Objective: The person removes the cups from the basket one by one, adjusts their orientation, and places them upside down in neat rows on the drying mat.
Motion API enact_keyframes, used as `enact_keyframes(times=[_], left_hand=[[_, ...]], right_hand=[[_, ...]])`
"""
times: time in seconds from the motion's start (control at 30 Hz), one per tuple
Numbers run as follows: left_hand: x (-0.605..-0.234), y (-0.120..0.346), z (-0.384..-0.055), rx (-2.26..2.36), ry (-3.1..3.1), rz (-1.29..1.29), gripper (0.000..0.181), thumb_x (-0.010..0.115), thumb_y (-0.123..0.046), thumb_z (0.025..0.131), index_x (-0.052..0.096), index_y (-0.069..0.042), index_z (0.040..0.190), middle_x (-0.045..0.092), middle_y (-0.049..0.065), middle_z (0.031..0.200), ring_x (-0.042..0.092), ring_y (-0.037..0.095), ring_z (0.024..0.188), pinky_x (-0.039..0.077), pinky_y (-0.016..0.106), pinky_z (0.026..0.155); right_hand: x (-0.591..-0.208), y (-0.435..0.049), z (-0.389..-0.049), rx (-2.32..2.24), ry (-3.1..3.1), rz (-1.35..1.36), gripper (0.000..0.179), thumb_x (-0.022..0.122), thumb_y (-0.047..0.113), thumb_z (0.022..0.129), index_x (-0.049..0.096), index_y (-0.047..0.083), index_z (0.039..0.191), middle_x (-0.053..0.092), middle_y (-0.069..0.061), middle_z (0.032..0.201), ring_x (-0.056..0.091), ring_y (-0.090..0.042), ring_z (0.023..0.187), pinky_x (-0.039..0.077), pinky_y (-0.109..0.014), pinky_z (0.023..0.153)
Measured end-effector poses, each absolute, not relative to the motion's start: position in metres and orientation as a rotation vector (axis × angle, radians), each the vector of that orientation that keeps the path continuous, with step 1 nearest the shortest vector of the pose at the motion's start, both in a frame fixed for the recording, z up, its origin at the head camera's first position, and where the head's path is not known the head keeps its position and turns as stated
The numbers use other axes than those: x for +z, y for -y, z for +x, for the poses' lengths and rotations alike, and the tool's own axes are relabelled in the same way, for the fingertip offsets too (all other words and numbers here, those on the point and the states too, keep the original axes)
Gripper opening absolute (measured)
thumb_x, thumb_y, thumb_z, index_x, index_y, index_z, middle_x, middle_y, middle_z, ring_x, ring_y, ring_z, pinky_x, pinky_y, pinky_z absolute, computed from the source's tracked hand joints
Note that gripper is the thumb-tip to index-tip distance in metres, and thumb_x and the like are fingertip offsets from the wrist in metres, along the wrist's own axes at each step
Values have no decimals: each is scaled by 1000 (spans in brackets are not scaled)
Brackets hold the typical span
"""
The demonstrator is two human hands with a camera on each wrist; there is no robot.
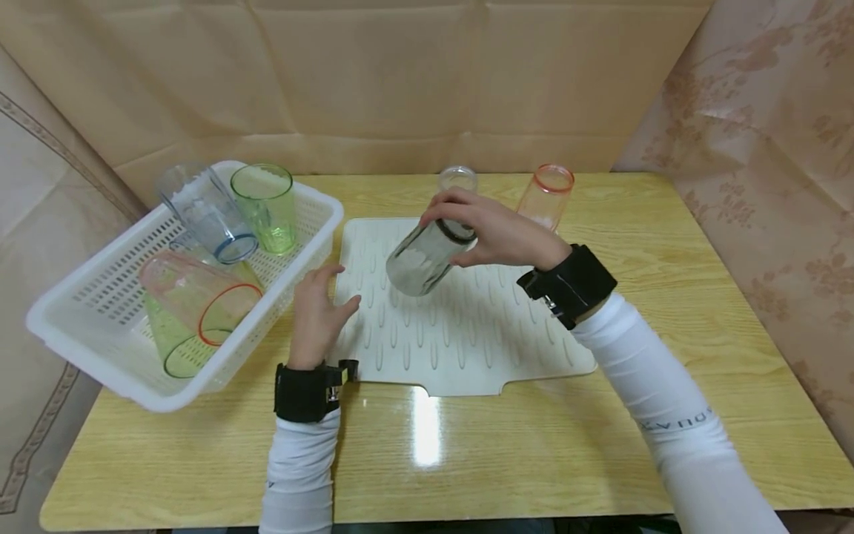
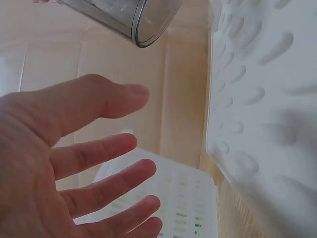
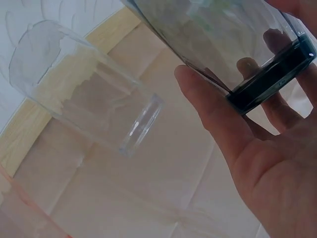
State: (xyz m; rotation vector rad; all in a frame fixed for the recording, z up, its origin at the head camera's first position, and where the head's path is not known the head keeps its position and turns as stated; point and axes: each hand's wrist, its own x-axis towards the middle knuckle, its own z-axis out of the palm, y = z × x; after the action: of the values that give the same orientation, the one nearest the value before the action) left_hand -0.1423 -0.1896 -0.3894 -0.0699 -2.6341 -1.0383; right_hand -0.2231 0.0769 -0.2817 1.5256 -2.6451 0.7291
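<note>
My right hand (image 1: 497, 233) grips a smoky grey glass (image 1: 422, 259) near its thick dark base, thumb on one side and fingers on the other. The glass is tilted above the white ridged mat (image 1: 460, 341), its rim pointing down and left. In the right wrist view the thick base of the grey glass (image 3: 275, 74) lies against the fingers. My left hand (image 1: 317, 315) is beside the basket, over the mat's left edge, fingers spread and nothing in them. The left wrist view shows the grey glass's rim (image 2: 148, 29) apart from the left hand (image 2: 84, 158).
A white basket (image 1: 67, 326) at left holds several glasses, among them a green glass (image 1: 270, 215), a blue-tinted glass (image 1: 213, 215) and a red-rimmed glass (image 1: 193, 293). Behind the mat stand a clear glass (image 1: 457, 178) and an orange-rimmed glass (image 1: 548, 196), upside down.
</note>
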Motion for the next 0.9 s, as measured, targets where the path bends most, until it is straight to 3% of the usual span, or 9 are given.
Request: enact_keyframes(times=[0.9], left_hand=[[-387, 187, -134, -1063, 2623, 28, 48, 70, -12, 77, 53, 3, 119, 57, 25, 117, 48, 37, 109, 37, 50, 94]], right_hand=[[-275, -24, -264, 546, 2778, 1619, 55, 74, 5, 73, 53, 12, 123, 43, -11, 130, 41, -26, 116, 42, -42, 96]])
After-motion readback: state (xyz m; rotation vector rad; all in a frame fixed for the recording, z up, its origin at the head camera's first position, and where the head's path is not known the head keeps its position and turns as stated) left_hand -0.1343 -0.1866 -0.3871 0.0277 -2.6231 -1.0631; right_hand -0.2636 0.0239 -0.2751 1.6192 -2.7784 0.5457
